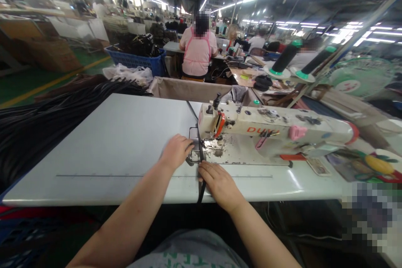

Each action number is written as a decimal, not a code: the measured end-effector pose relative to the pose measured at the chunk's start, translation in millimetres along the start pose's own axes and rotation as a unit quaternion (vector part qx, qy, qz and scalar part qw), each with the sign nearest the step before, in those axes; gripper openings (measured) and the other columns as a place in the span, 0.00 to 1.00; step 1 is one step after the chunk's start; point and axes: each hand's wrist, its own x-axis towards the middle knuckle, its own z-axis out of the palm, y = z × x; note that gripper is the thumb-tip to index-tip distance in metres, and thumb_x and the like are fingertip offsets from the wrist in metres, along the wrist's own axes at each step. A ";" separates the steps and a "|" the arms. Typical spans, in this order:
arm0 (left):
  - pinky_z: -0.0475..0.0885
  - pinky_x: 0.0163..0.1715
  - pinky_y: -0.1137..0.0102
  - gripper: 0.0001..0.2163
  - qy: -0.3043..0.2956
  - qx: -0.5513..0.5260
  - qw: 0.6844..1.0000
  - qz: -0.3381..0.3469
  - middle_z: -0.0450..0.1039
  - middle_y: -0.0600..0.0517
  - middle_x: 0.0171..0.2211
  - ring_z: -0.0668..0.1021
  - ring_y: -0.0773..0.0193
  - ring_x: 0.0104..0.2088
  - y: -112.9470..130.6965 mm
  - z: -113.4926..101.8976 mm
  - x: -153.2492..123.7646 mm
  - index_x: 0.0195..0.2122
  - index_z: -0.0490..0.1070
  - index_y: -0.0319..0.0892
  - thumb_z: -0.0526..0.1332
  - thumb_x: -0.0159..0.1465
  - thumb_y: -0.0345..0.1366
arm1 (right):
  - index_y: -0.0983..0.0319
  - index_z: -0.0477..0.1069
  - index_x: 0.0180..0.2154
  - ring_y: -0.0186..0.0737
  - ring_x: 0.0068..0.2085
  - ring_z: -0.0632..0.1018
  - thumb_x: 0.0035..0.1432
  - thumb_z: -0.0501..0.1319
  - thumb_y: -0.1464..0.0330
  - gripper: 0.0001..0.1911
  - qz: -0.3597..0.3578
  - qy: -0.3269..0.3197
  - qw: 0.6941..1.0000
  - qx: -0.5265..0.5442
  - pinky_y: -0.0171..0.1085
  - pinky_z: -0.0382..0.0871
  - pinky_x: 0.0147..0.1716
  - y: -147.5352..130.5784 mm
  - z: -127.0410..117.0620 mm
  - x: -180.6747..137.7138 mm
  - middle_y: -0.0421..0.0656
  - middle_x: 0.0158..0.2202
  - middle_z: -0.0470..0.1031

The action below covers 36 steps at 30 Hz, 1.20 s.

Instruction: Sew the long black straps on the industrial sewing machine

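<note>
Nearest the camera: two bare forearms reach forward over the front edge of the white desk (109, 142). The right hand (220, 184) lies palm down at the desk's near edge, fingers flat and close together, pressing on a narrow black strap (201, 188) that hangs off the edge just beside it. The left hand (176, 150) rests slightly farther in, fingers loosely curled with the tips touching the strap near the needle; whether they pinch it I cannot tell.

The strap runs from the desk edge, between the two hands, under the presser foot area (198, 150) of the sewing machine (266, 132), then continues away as a thin dark line across the desk.

Left of the desk: a large heap of black straps (37, 130). On a stand behind the machine to the right: two dark thread cones (285, 58). Farther back: a blue basket (138, 60) with dark material, and a seated person in pink (198, 52), back to the camera.
</note>
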 end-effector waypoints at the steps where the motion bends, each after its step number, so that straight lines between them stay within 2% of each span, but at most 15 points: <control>1: 0.70 0.48 0.59 0.12 -0.004 0.011 1.000 0.003 0.77 0.46 0.37 0.76 0.52 0.43 2.0 0.6 -0.3 0.51 0.81 0.48 0.61 0.72 0.42 | 0.64 0.75 0.59 0.54 0.64 0.76 0.73 0.61 0.69 0.16 0.000 0.000 1.000 0.001 0.54 0.76 0.61 1.4 1.1 1.2 0.55 0.60 0.79; 6: 0.70 0.48 0.59 0.18 -0.034 0.042 0.998 0.013 0.74 0.47 0.40 0.75 0.52 0.45 13.8 1.3 -0.2 0.58 0.78 0.52 0.65 0.69 0.49 | 0.65 0.76 0.57 0.54 0.63 0.76 0.74 0.59 0.70 0.15 0.012 0.020 1.000 0.011 0.54 0.77 0.61 6.9 7.8 5.1 0.56 0.60 0.79; 11: 0.70 0.52 0.55 0.22 -0.043 0.075 0.996 0.013 0.74 0.44 0.45 0.74 0.48 0.49 23.1 2.9 -0.4 0.60 0.76 0.48 0.63 0.70 0.52 | 0.66 0.75 0.57 0.54 0.63 0.76 0.73 0.59 0.71 0.14 0.026 0.032 0.999 0.020 0.53 0.76 0.61 6.8 9.4 1.6 0.56 0.61 0.78; 15: 0.70 0.52 0.56 0.25 -0.052 0.068 0.996 0.004 0.73 0.44 0.46 0.74 0.48 0.49 24.3 4.9 0.4 0.63 0.73 0.47 0.62 0.69 0.53 | 0.66 0.74 0.57 0.54 0.64 0.76 0.73 0.59 0.71 0.15 0.029 0.032 0.999 0.024 0.54 0.77 0.61 5.1 6.3 0.9 0.56 0.61 0.78; 18: 0.70 0.52 0.56 0.25 -0.062 0.067 0.996 0.005 0.73 0.44 0.45 0.74 0.48 0.49 23.4 4.7 0.9 0.63 0.74 0.48 0.62 0.70 0.55 | 0.67 0.74 0.57 0.57 0.64 0.75 0.73 0.60 0.69 0.15 0.021 0.027 0.999 0.025 0.56 0.76 0.61 1.5 -0.4 -1.4 0.57 0.61 0.77; 23: 0.71 0.50 0.55 0.26 -0.062 0.069 0.996 0.001 0.73 0.44 0.45 0.74 0.47 0.48 23.2 4.2 0.2 0.64 0.73 0.48 0.61 0.70 0.55 | 0.67 0.73 0.59 0.57 0.62 0.76 0.74 0.59 0.62 0.20 -0.038 0.029 0.999 0.019 0.57 0.76 0.61 -13.2 -12.6 -20.9 0.57 0.58 0.79; 28: 0.71 0.50 0.55 0.26 -0.050 0.053 0.997 -0.005 0.72 0.44 0.43 0.74 0.48 0.46 21.5 6.2 0.5 0.63 0.74 0.48 0.63 0.68 0.55 | 0.68 0.74 0.58 0.53 0.58 0.79 0.75 0.55 0.72 0.16 -0.002 0.056 0.998 -0.010 0.52 0.80 0.57 -23.8 -6.3 -39.0 0.55 0.56 0.80; 36: 0.71 0.48 0.57 0.21 -0.025 0.021 0.999 0.023 0.71 0.45 0.42 0.74 0.51 0.45 16.1 8.3 -2.2 0.60 0.76 0.47 0.64 0.70 0.49 | 0.68 0.74 0.59 0.54 0.62 0.77 0.75 0.55 0.72 0.17 0.027 0.041 0.999 -0.014 0.54 0.78 0.61 -18.3 5.6 -26.3 0.56 0.60 0.78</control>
